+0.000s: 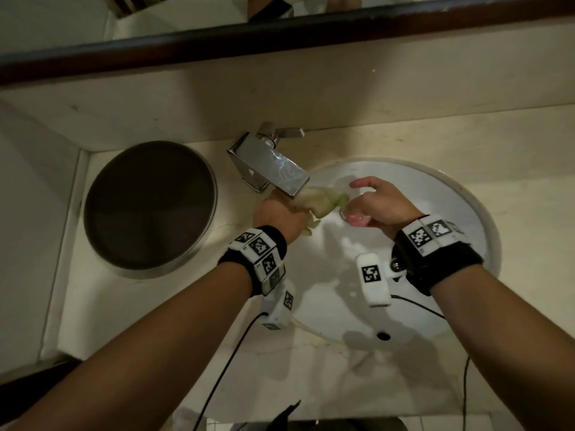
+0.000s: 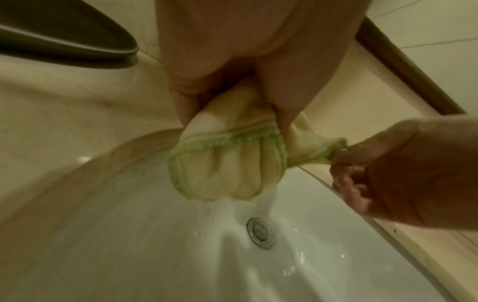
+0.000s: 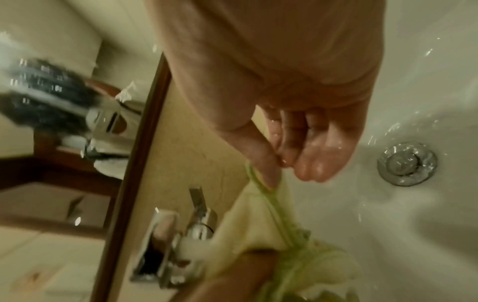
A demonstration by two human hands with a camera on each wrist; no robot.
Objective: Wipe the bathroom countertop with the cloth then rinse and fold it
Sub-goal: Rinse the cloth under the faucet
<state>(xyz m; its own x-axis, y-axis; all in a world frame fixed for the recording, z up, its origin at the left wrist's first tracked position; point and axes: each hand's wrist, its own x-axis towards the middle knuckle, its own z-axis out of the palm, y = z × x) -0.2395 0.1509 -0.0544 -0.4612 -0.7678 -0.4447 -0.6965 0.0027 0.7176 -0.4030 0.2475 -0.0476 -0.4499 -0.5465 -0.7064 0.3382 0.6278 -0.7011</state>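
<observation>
A round dark-brown lid sits at the left of the beige stone tabletop. Beside it, under the square chrome faucet, the left hand clenches a bunched pale yellow cloth with green trim over the white oval sink, water running off it. The right hand pinches the cloth's corner.

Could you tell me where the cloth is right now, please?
The cloth hangs over the sink under the faucet, bunched in the left hand, one corner pinched by the right hand.
</observation>
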